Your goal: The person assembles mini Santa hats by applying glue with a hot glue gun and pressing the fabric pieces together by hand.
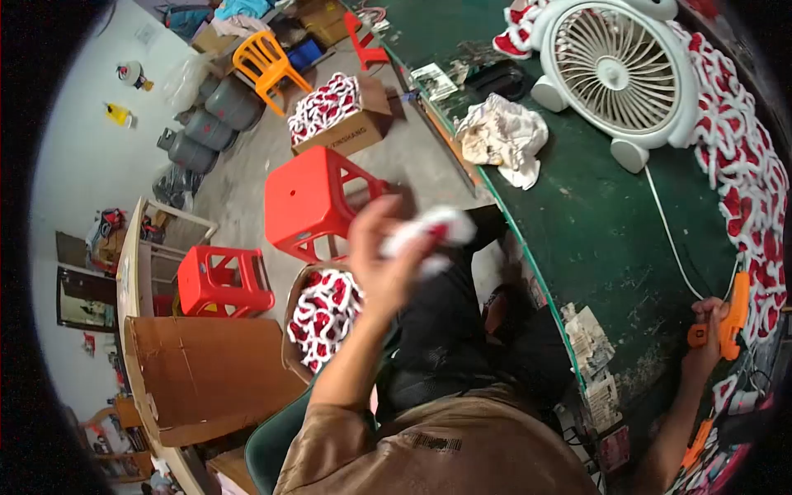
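My left hand (381, 262) is raised over my lap, its fingers closed on a small red piece with fluffy white trim (441, 229); both are smeared by motion. Below that hand, an open carton (290, 351) holds a heap of similar red-and-white pieces (323, 320). At the right side of the green table, my right hand (706, 334) is wrapped round an orange glue gun (737, 309). A pale cord runs from near the gun toward the fan. The gun's tip lies close to a long pile of red-and-white pieces (747, 177).
On the green table (594, 214) stand a white fan (615, 74) and a crumpled white cloth (503, 136). Red stools (309, 198), a filled carton (346, 136), an orange chair (268, 62) and grey gas cylinders (206, 128) stand on the floor. Cardboard (219, 371) lies left.
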Tool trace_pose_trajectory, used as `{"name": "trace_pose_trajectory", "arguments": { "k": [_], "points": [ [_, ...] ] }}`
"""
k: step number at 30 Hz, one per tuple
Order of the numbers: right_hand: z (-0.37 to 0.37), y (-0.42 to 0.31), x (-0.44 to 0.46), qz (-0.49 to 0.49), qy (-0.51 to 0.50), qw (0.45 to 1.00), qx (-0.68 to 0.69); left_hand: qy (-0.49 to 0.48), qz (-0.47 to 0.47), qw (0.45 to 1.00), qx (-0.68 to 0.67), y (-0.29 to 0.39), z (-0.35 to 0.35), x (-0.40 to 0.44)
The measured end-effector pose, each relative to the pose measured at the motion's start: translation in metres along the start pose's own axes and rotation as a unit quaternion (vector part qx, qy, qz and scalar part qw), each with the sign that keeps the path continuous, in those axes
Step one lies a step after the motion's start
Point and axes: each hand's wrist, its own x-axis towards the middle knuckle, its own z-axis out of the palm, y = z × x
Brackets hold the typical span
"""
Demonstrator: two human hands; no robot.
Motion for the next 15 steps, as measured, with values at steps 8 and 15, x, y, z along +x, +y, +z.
{"name": "trace_pose_trajectory", "arguments": {
  "k": [8,15],
  "points": [
    [-0.014,0.000,0.000,0.027,-0.045,0.998,0.030,0.147,-0.328,0.924,0.126,-0.171,-0.233,-0.121],
    [-0.015,0.008,-0.004,0.052,0.033,0.998,-0.015,0.255,-0.222,0.871,0.357,-0.192,-0.219,-0.131]
  ]
}}
